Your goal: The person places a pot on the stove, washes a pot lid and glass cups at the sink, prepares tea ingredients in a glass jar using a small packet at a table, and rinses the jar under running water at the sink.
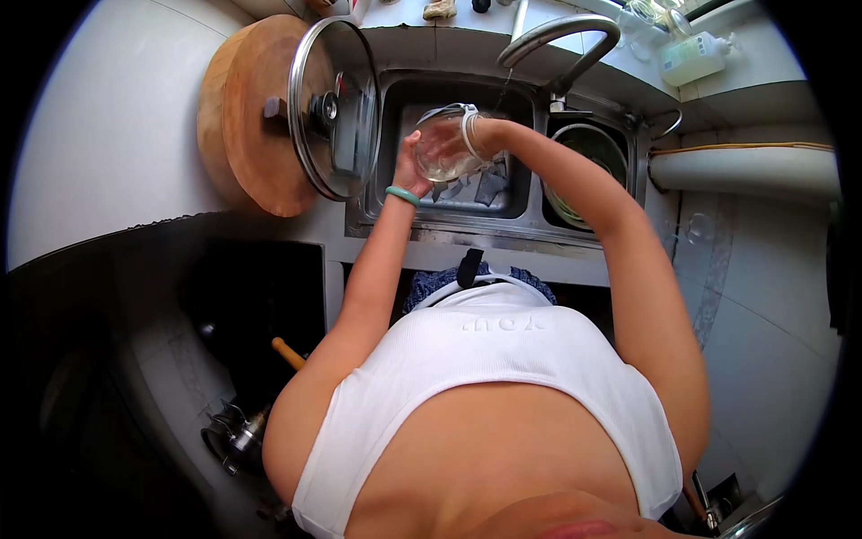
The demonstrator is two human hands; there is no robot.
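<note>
A clear glass jar [453,166] with a pale rim band is tipped sideways over the left basin of the steel sink [391,208]. My left hand [410,167], with a green bangle at the wrist, grips the jar around its base end. My right hand [449,136] reaches through the mouth into the jar. Its fingers show only dimly through the glass, so whether they hold anything is unclear. Behind the jar, a thin stream of water falls from the curved faucet [579,43]. Greyish pieces [490,187] lie on the basin floor.
A glass pot lid [352,144] stands on edge against round wooden boards [238,108] left of the sink. The right basin holds a round, greenish vessel [575,216]. A pump bottle [696,59] stands at the back right, above a white pipe [745,171].
</note>
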